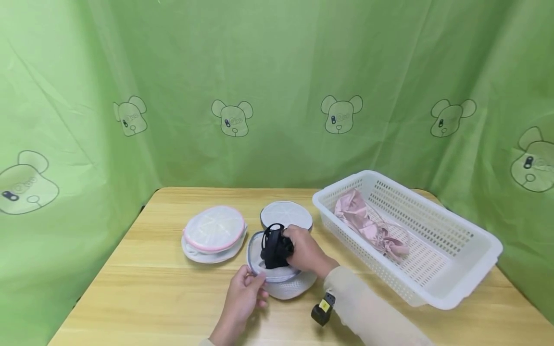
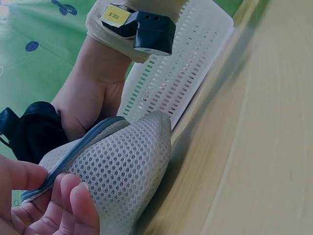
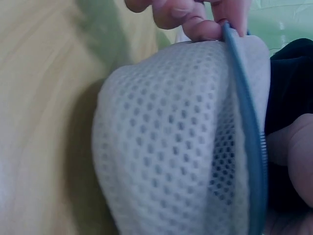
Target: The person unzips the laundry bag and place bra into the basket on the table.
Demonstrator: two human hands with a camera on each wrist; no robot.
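A round white mesh laundry bag with a blue-grey zipper lies unzipped on the table. My left hand pinches its near rim between thumb and fingers; the left wrist view shows this grip on the zipper edge. At the mouth of the bag, my right hand grips a black bra, folded up with thin straps looping above it. Its lower part sits inside the rim. Right behind the opening is a round white panel with a dark edge. The right fingertips are partly hidden by the black fabric.
Left of the bag, a pink-rimmed round mesh bag lies on another pale one. A white perforated basket stands on the right, holding a pink satin garment. Green curtains close off the table's back and sides.
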